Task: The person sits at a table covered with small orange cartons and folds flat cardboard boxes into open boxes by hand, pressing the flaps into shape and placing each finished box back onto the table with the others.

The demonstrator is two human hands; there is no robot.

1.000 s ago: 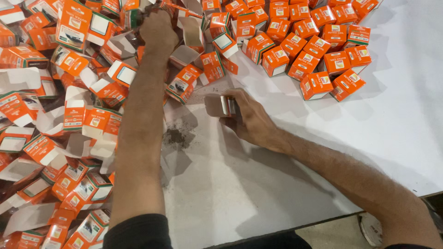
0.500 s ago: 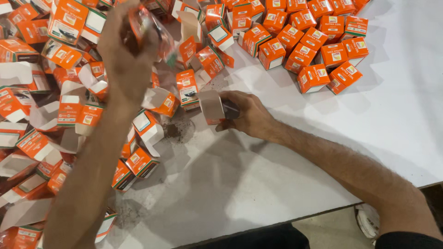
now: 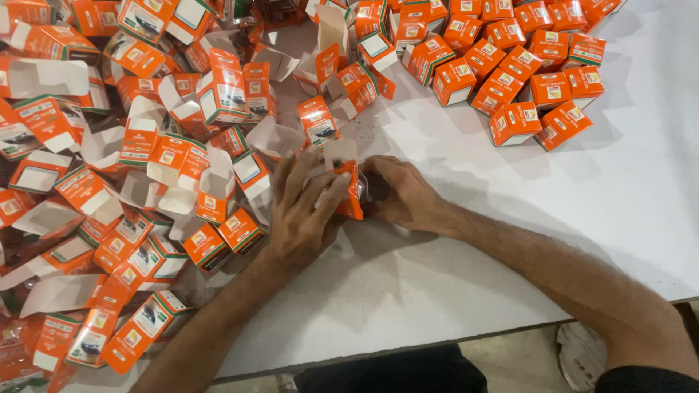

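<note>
My left hand (image 3: pixel 306 207) grips a small orange and white carton (image 3: pixel 348 185) with its end flap open, holding it on its side on the white table (image 3: pixel 408 284). My right hand (image 3: pixel 399 193) is pressed against the carton's open end, closed on a small dark item (image 3: pixel 373 186) that is mostly hidden by the fingers. Both hands meet at the table's middle, just in front of the heaps of cartons.
A big heap of open, empty orange cartons (image 3: pixel 124 167) covers the left half of the table. Closed orange cartons (image 3: pixel 510 65) lie grouped at the back right. The table's front edge (image 3: pixel 408 349) runs below my forearms, with a shoe (image 3: pixel 579 356) on the floor.
My left hand came down from the back of the heap with a carton and now holds it against my right hand, which has stayed in place.
</note>
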